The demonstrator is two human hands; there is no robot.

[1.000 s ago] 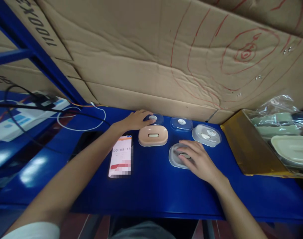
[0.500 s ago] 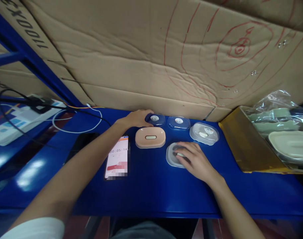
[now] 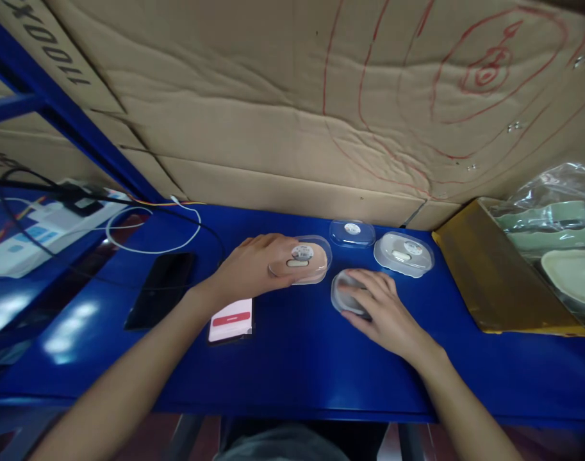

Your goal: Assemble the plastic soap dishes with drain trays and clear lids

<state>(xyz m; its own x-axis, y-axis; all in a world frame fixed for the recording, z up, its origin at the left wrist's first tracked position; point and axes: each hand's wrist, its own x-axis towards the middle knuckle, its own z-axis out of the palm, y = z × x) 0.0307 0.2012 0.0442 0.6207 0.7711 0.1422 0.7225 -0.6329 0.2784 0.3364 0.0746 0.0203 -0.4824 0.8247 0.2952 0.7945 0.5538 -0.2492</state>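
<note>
My left hand (image 3: 256,266) grips a clear plastic cover (image 3: 323,246) with a round label, over the pink oval container (image 3: 309,272). Its fingers and thumb are around the cover's left end. My right hand (image 3: 379,310) rests on a grey oval container (image 3: 343,298), fingers spread over its top and right side. Behind my hands lies another clear cover (image 3: 352,234) with a round label. To its right, a pale oval container (image 3: 402,255) sits under a clear labelled cover.
A phone with a lit screen (image 3: 231,322) and a dark phone (image 3: 161,291) lie at the left. White cables and a power strip (image 3: 47,230) are farther left. At right stands a cardboard box (image 3: 484,275) with green and cream items. Cardboard (image 3: 234,115) rises behind.
My left hand has brought the clear cover from the back row forward, over the pink container. My right hand stays on the grey container. The view has shifted slightly.
</note>
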